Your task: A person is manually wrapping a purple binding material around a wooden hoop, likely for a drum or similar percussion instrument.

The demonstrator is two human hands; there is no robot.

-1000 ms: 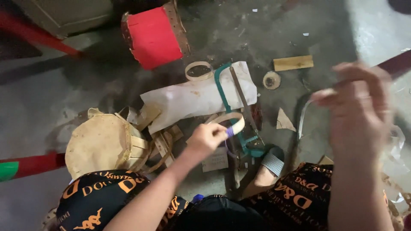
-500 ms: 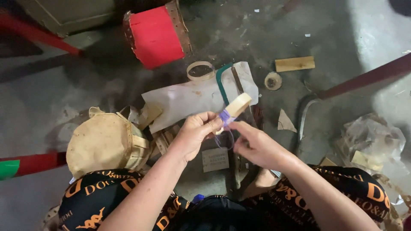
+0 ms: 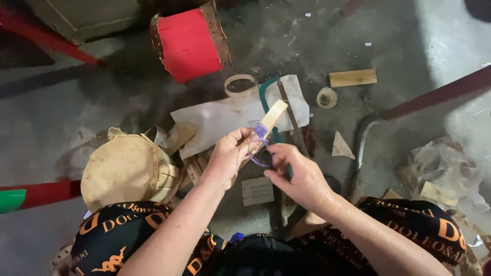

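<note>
My left hand point(image 3: 230, 153) grips a flat pale wooden strip point(image 3: 272, 116) that points up and to the right. A purple band point(image 3: 259, 134) is wrapped round the strip just above my fingers, and a loop of it hangs below. My right hand point(image 3: 296, 174) pinches that hanging purple loop beside the left hand. Both hands are held above the grey floor, in front of my knees in black-and-gold patterned trousers.
On the floor lie a white sheet point(image 3: 225, 118), a green-framed hacksaw point(image 3: 279, 110), a thin wooden ring point(image 3: 240, 85), a red drum-like box point(image 3: 189, 42), a tan round drum point(image 3: 123, 171), a wood block point(image 3: 353, 77), a small round disc point(image 3: 327, 97) and crumpled plastic point(image 3: 445, 174).
My right hand came down from the raised, blurred position at the right and now meets the left hand at the purple band. The strip has tilted more upright.
</note>
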